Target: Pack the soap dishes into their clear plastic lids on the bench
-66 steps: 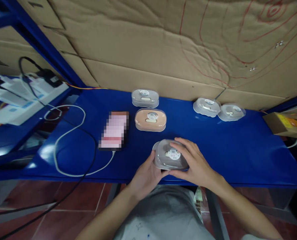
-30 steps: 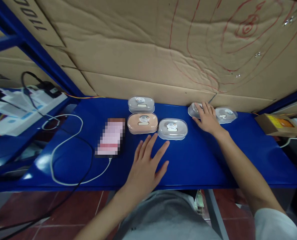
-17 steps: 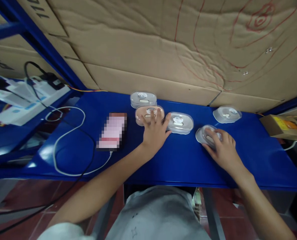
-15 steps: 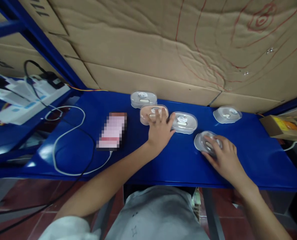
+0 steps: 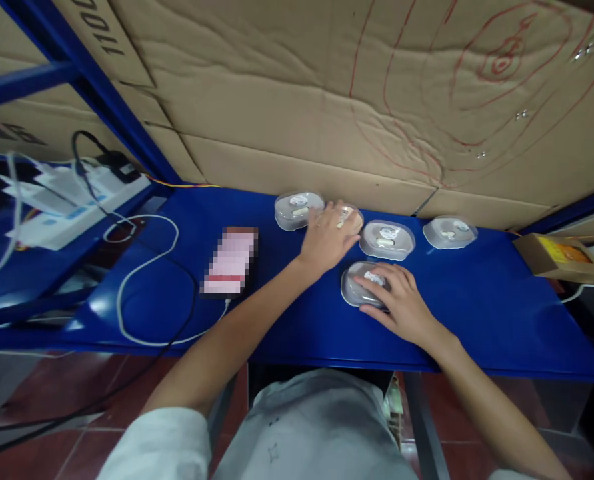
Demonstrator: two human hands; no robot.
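Several clear oval plastic cases sit on the blue tabletop. My left hand is closed over a case with peach-coloured contents, covering its left part; some fingertips are hidden behind it. My right hand grips the right side of a case with greyish contents, thumb along the front and fingers over the top. Just left of my left hand stands another clear case. One more case lies right of the peach one, and a further case is at the back right.
A phone with a blurred screen lies on the left, a white cable looping from it. A white power strip with plugs is far left. Cardboard walls the back. An open carton stands at the right end.
My right hand has slid its case leftward, nearer my left hand. The peach case has shifted right and back under my left hand. The view has turned slightly.
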